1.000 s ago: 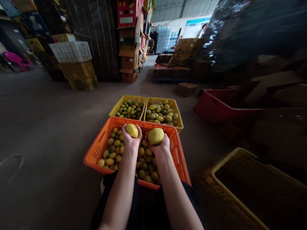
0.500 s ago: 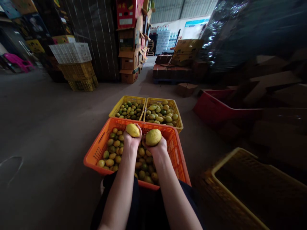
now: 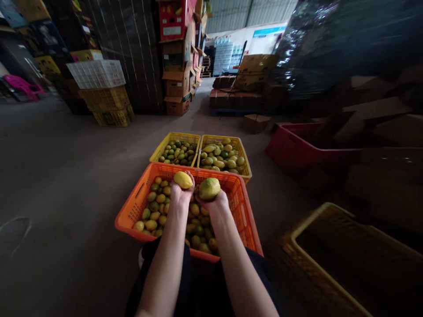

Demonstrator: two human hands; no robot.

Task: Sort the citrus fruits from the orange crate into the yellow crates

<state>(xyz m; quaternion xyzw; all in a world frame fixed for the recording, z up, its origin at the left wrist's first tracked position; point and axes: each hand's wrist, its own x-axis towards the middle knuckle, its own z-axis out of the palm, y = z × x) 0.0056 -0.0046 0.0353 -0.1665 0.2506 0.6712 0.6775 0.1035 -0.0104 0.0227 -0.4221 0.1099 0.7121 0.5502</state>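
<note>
Left hand [image 3: 181,193] cupped palm up, fingers curled lightly round yellow mango [image 3: 183,180]
Right hand [image 3: 217,200] cupped too, cradling larger, greener-tinged mango [image 3: 209,188]
Both fruits above orange crate [image 3: 245,210] of loose mangoes [image 3: 160,198]; left yellow crate [image 3: 158,148] and right yellow crate [image 3: 246,159] just beyond, also filled
Judgement: support from below, avoid squeezing, leave upper skin uncovered, stay low over heap so slip means short drop
</note>
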